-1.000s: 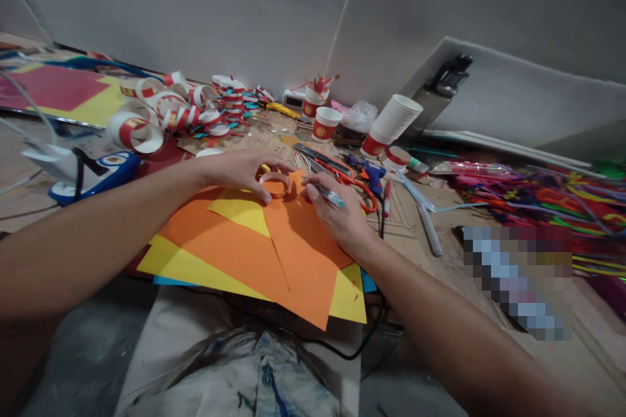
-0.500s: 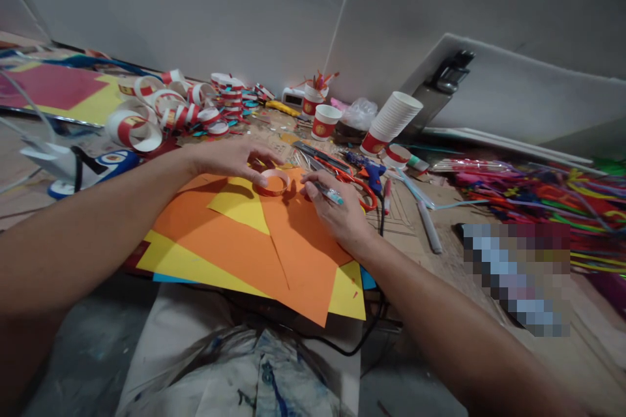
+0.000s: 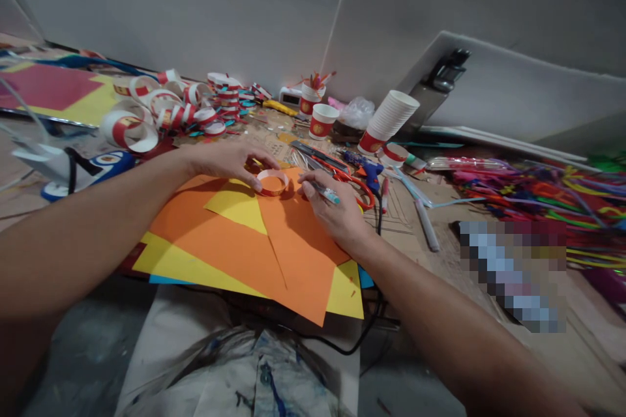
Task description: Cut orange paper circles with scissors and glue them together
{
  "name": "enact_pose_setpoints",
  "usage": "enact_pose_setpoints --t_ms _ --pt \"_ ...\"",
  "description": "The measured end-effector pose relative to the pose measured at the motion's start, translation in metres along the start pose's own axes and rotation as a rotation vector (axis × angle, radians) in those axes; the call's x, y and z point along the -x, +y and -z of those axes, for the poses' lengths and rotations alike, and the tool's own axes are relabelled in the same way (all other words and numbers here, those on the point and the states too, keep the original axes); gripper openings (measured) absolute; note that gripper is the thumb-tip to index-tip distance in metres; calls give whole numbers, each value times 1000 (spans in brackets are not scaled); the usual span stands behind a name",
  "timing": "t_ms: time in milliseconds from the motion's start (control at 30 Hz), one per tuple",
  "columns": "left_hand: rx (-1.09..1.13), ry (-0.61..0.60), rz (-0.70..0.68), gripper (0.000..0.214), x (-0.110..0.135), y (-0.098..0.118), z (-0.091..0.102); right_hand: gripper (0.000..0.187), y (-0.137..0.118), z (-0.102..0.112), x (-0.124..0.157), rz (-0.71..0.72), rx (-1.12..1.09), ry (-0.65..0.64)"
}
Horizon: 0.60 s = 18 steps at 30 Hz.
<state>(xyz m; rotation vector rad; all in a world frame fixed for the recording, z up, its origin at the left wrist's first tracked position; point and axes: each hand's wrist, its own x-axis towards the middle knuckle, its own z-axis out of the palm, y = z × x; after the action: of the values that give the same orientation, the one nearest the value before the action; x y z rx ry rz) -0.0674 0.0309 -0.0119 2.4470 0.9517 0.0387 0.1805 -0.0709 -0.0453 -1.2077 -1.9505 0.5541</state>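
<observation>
A ring cut from a paper cup (image 3: 274,191) rests on a sheet of orange paper (image 3: 303,254). My left hand (image 3: 229,161) steadies it, the thumb against its left side and the fingers curved behind. In my right hand (image 3: 340,208) a pen (image 3: 328,194) with a light blue end is pinched; its tip, hidden by the fingers, points toward the ring's right side. Under the orange sheet lie yellow paper (image 3: 195,268) and a blue sheet (image 3: 166,279). A smaller yellow piece (image 3: 239,207) shows between orange sheets.
Red-handled scissors (image 3: 360,189) and a blue glue gun (image 3: 372,174) lie beyond my right hand. Farther back stand a paper cup (image 3: 323,121) and a cup stack (image 3: 391,117). Cut cup rings (image 3: 130,131) pile up at left; colourful pipe cleaners (image 3: 548,189) spread at right.
The whole view has shifted slightly. Both hands stay at the ring with almost no movement, and the pen remains in my right hand.
</observation>
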Motion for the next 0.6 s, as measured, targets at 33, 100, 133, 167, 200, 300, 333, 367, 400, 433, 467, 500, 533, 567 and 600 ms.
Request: enact_pose_setpoints --t_ms 33,100,133,167,200,300,333,367,400,433,467,500,533,567,600 --pt "4 4 0 63 0 0 0 24 0 0 0 2 0 1" --pt "16 12 -4 63 -1 1 -1 25 0 0 0 4 6 1" --pt "20 10 -5 63 -1 1 -1 25 0 0 0 5 8 2" --pt "22 8 -5 63 -1 1 -1 25 0 1 0 5 9 2" --pt "20 4 -3 63 -1 2 -1 25 0 1 0 5 7 1" --pt "2 -6 -2 63 -1 2 -1 25 -1 1 0 4 0 -8" --pt "1 -3 -6 63 -1 2 0 25 -1 1 0 4 -1 -9" --pt "1 2 -11 63 -1 2 0 25 -1 1 0 4 -4 -10" --pt "2 5 -14 63 -1 2 -1 25 0 1 0 3 -7 -10" --pt "2 6 -14 63 -1 3 -1 24 0 0 0 3 -12 -10" --pt "-1 6 -11 62 -1 3 -1 24 0 0 0 2 -18 -8" --pt "-8 2 -2 62 0 4 -1 23 0 0 0 2 -26 -4" --pt "-18 -1 9 62 0 4 0 23 -1 0 0 1 -38 5" --pt "-30 -3 22 62 0 6 0 22 -2 0 0 -2 -54 16" --pt "-44 -4 35 62 1 7 0 22 -4 1 0 -5 -72 32"
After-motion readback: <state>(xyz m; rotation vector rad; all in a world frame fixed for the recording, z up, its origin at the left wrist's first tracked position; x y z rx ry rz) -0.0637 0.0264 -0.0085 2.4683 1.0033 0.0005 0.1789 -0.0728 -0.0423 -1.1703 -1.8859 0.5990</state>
